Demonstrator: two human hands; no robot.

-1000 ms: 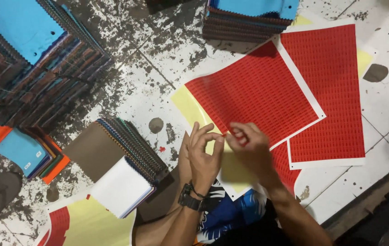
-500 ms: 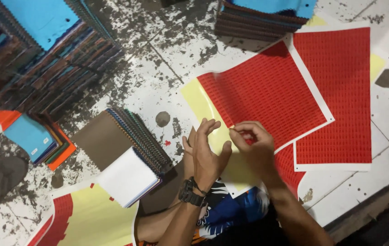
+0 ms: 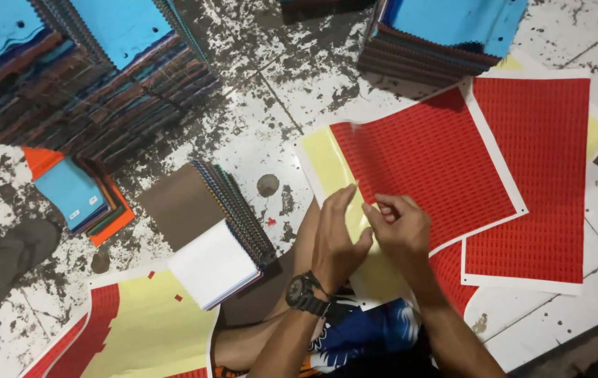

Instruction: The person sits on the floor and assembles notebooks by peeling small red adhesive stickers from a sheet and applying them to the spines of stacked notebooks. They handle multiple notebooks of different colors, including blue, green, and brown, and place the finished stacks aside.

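A red sticker sheet (image 3: 428,164) with rows of small labels lies on yellow backing on the floor in front of me. My right hand (image 3: 395,225) pinches a small red sticker at the sheet's near edge, fingers curled. Beside it my left hand (image 3: 337,236), with a black wristwatch, has fingers straight and rests against the yellow backing (image 3: 334,168). A second red sheet (image 3: 530,175) lies to the right, partly under the first.
Stacks of spiral-bound swatch books with blue covers (image 3: 89,77) fill the upper left and the top (image 3: 446,35). A brown book pile (image 3: 204,203) and a white-topped book (image 3: 211,264) sit near my knee. A used yellow sheet (image 3: 138,329) is at lower left, a sandal (image 3: 8,259) far left.
The view has shifted so the sheets sit more to the right. My right hand has moved slightly along the red sheet's edge; my left hand stays beside it.
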